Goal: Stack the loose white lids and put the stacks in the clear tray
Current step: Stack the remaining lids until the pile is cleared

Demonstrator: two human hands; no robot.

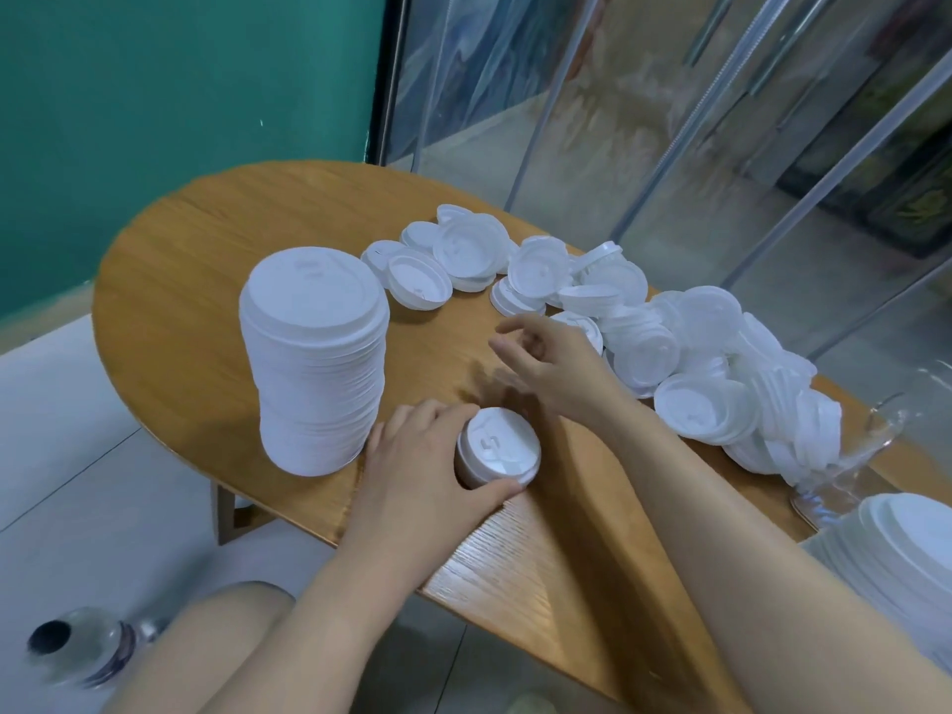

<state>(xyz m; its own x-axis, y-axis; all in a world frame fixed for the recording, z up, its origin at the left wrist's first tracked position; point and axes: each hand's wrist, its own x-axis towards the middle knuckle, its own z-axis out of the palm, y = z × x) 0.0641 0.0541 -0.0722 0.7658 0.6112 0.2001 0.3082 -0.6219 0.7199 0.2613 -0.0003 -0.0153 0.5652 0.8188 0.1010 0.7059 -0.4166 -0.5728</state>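
The left hand (422, 466) curls round a short stack of lids (497, 448) on the near table (196, 280). The right hand (556, 368), fingers loosely spread and holding nothing, hovers just beyond it, touching the near edge of the loose lids (669, 347) heaped to the right.

wooden table (206, 322) oval | green wall (180, 95) behind | clear bottle (82, 646) on floor

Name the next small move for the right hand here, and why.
Probably pinch one lid from the loose pile and bring it onto the short stack the left hand grips. The right hand hovers empty at the pile's near edge, fingers curled.
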